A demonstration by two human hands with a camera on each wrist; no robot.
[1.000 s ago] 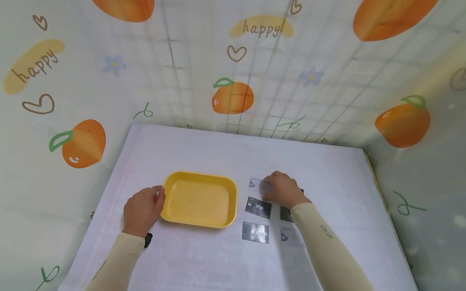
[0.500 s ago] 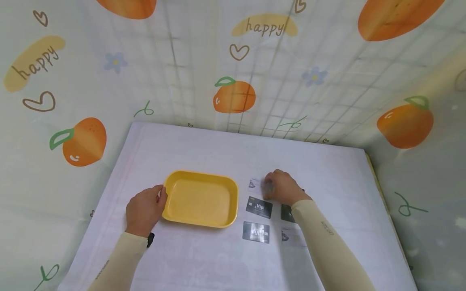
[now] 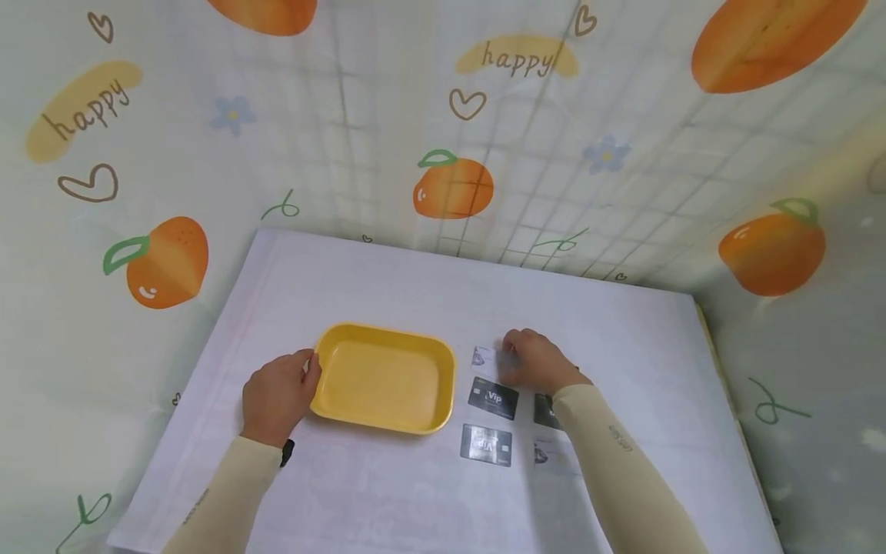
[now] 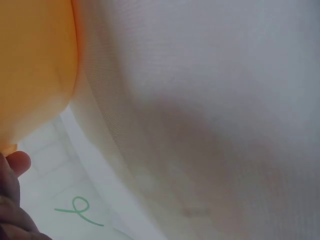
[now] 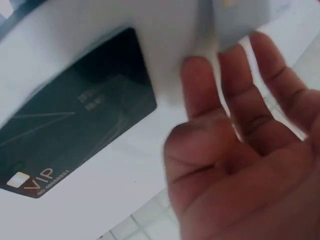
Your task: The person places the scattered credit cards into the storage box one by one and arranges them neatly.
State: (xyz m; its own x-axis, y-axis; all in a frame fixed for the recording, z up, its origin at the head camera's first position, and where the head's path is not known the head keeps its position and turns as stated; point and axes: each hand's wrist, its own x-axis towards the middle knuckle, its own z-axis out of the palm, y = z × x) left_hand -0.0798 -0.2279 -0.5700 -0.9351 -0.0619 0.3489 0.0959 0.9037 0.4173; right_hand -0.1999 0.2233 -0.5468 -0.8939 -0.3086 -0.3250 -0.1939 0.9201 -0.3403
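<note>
My left hand (image 3: 280,396) pinches the left rim of a yellow tray (image 3: 384,423); in the left wrist view, its fingers (image 4: 12,175) sit at the edge of the tray (image 4: 35,65). At the upper left of a group of plastic cards lies a white card (image 3: 482,360), its right part hidden by my right hand (image 3: 543,362). In the right wrist view, the fingertips (image 5: 235,60) reach the edge of a pale card (image 5: 242,22), while the thumb stays bent below. A dark VIP card (image 5: 95,110) lies beside that hand.
Below the white card are a dark VIP card (image 3: 493,398) and a greyer upside-down VIP card (image 3: 486,445). Another dark card (image 3: 545,412), partly under the right forearm, and a second white card (image 3: 551,455) form a column to their right. A patterned cloth hangs behind the white tabletop (image 3: 388,500).
The camera view shifts slightly. My right hand stays at the upper white card with small finger movement, and slightly more of that card shows. My left hand keeps its hold on the tray.
</note>
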